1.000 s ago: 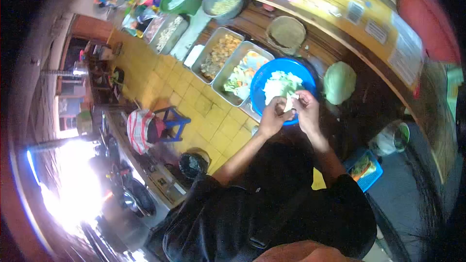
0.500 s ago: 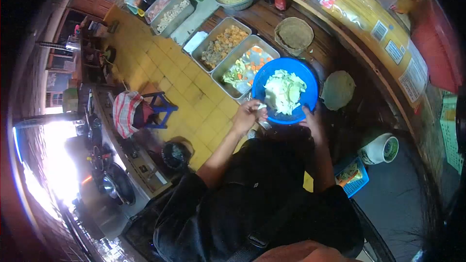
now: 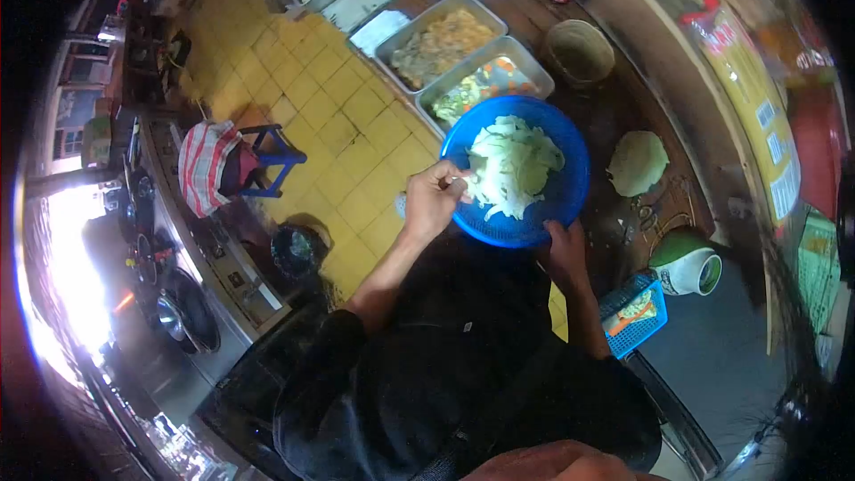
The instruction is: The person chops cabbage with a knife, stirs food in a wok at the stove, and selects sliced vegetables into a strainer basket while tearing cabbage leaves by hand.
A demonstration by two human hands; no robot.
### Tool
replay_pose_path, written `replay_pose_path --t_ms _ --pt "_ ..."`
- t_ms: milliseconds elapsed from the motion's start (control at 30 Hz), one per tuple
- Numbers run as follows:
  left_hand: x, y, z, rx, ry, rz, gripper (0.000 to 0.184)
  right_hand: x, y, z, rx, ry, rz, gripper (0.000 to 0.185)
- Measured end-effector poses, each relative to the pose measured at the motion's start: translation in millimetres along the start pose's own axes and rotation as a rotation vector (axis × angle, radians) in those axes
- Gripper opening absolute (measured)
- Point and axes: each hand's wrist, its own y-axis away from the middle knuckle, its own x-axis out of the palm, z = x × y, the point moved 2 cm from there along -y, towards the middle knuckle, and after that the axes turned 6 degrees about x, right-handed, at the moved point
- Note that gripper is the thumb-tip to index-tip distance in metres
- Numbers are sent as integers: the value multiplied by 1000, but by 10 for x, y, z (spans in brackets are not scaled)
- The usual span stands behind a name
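Observation:
A round blue basket (image 3: 574, 174) full of pale sliced cabbage (image 3: 517, 156) is in front of my body, above the table edge. My right hand (image 3: 565, 254) grips its near right rim, with the thumb on the inside. At the left rim my left hand (image 3: 432, 202) is closed in a pinch on a small pale piece of cabbage, touching the edge of the pile. Just beyond the basket, a metal tray (image 3: 543, 82) contains orange and green cut vegetables. Beside it stands another metal tray (image 3: 503, 27) with brownish-orange food pieces.
On the wooden table are a round woven bowl (image 3: 581, 52), a flat pale round piece (image 3: 638, 163) and a tipped white-and-green container (image 3: 695, 270). A small blue basket (image 3: 655, 325) holds vegetable scraps. Left are a blue stool (image 3: 283, 160) and a stove counter (image 3: 240, 298).
My left hand has moved from below the rim up to the basket's left edge, beside the cabbage. The view has shifted, and the basket sits closer over the vegetable tray.

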Motion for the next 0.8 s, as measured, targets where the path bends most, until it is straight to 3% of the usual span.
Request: replay_pose_path --t_ms 133,200,233,267,400,467,533,600,633,700,767,800 --pt "-623 80 -395 102 -228 26 10 681 24 376 2 54 45 41" --pt "-980 109 -542 102 -236 -23 10 1078 -83 439 -246 182 122 43" --pt "-1181 114 -565 105 -243 -48 10 1304 -123 524 -263 197 156 43" --pt "-1410 108 -537 350 -402 -107 13 1550 -151 612 -272 210 192 43" --pt "-2255 243 -193 101 -189 -368 15 2456 -217 930 -283 228 298 37" --pt "-2701 290 -276 269 -326 -486 16 2906 -192 1118 -321 232 385 39" --pt "-3105 348 -405 307 -417 -520 15 3331 -185 1302 -354 225 465 42" --pt "-3367 440 -539 328 -503 -540 14 3665 -189 1403 -158 288 654 42" --pt "-3513 474 -600 278 -498 -589 14 3831 -184 1479 -158 289 676 42" --pt "-3801 509 -664 232 -503 -651 14 4166 -227 1645 -224 361 670 35" --pt "-4095 552 -606 -3 -402 -629 18 4485 -299 1776 -277 315 708 34" --pt "-4249 511 -597 87 -480 -607 17 4641 -339 1841 -326 266 728 34"
